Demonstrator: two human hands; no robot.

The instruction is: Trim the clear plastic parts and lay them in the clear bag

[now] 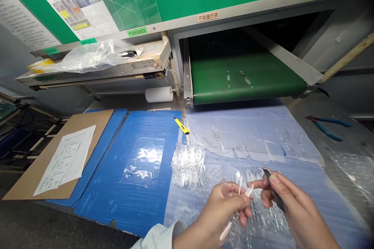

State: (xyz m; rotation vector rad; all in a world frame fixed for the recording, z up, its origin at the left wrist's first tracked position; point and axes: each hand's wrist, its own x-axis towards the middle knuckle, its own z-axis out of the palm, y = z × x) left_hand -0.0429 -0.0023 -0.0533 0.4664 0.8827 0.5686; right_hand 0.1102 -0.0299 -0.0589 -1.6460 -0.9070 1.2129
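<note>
My left hand [226, 206] is closed on slim clear plastic parts [239, 179] that stick out above and below the fingers; a whitish strip shows across them. A thin dark grey flat tool [276, 192], perhaps a blade, is gripped in my right hand [288, 196], whose index finger reaches to the left hand's fingertips. Under both hands lies a loose heap of similar clear parts [267, 218]. A denser stack of clear parts [188, 167] rests left of the hands. Another few clear parts [217, 138] lie farther back on the bluish sheet [204, 120].
A green conveyor belt [248, 62] carries several small clear parts. Blue-handled pliers [330, 124] lie at right, a yellow cutter [181, 125] near the middle. Blue boards [117, 179], cardboard [29, 171] with papers, a white roll [159, 94] and a shelf [149, 58] occupy the left.
</note>
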